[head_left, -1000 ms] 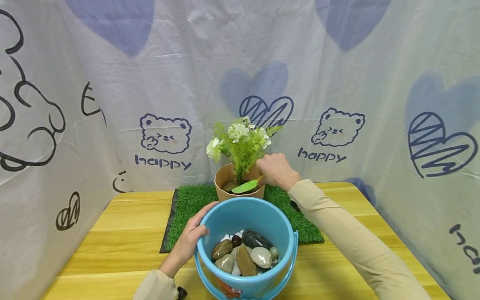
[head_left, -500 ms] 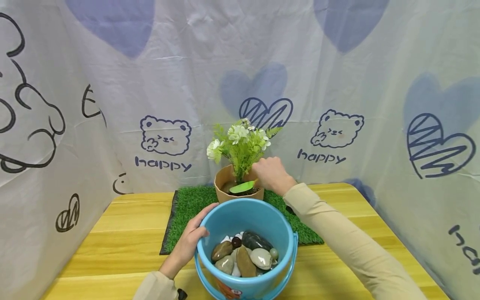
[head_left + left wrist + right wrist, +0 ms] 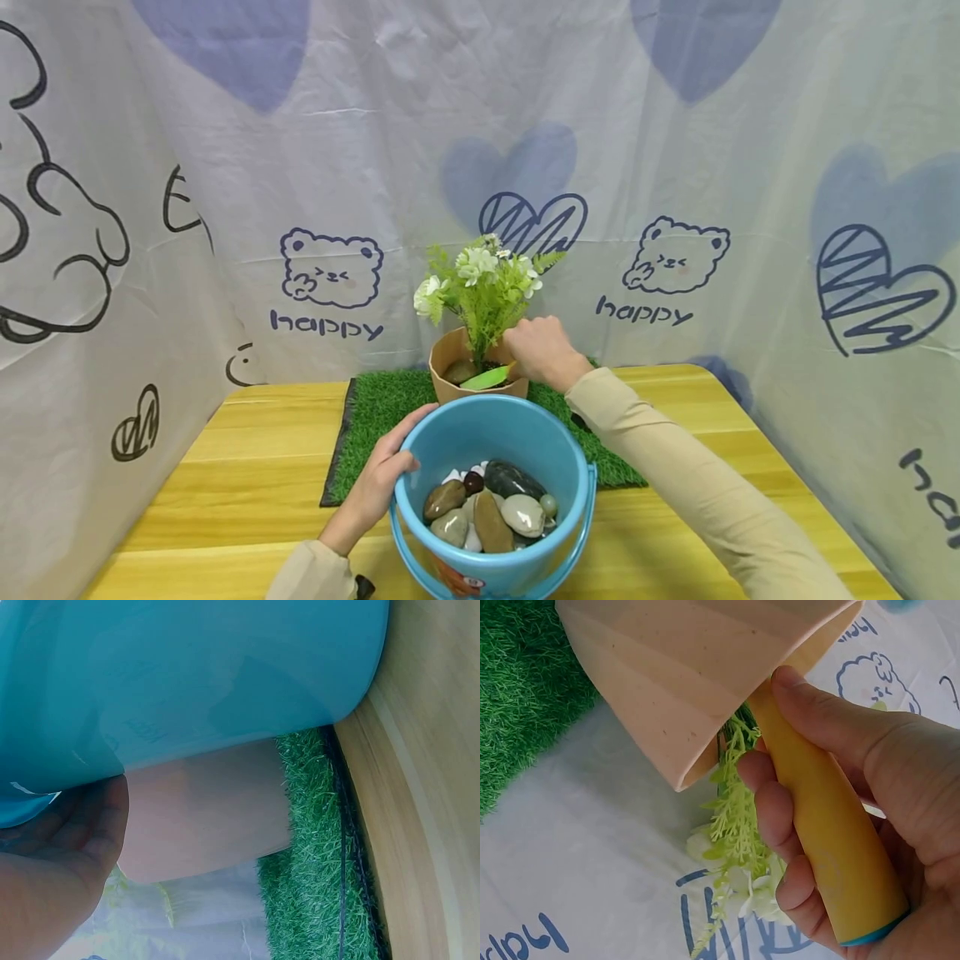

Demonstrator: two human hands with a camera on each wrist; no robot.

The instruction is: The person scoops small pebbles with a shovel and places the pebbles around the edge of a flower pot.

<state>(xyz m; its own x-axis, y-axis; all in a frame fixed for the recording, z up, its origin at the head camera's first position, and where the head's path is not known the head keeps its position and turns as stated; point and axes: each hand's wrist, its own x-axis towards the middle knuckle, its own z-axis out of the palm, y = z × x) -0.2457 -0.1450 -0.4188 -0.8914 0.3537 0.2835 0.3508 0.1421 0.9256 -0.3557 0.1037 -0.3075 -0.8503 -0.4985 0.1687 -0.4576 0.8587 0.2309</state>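
My right hand (image 3: 546, 352) grips the yellow handle (image 3: 821, 817) of a small trowel, fingers wrapped round it and thumb along its top. Its green blade (image 3: 486, 377) lies tilted inside the peach flower pot (image 3: 442, 379), over dark soil. White flowers (image 3: 477, 265) with green fern leaves stand in that pot, and a brown stone (image 3: 459, 372) lies by the stems. With the thumb over the rim and the fingers outside, my left hand (image 3: 378, 479) holds the left side of a blue bucket (image 3: 491, 417). Inside the bucket are several smooth stones (image 3: 492, 521).
A green turf mat (image 3: 390, 400) lies under the pot on the wooden table (image 3: 247, 467). The bucket stands in front of the pot, its handle (image 3: 581, 546) hanging down. Behind the table hangs a printed white cloth (image 3: 405, 167). Something small and black (image 3: 579, 421) shows beneath the right forearm.
My right hand has shifted slightly left and down, and the trowel blade has moved a little with it in the pot. My left hand and the bucket have stayed in place.
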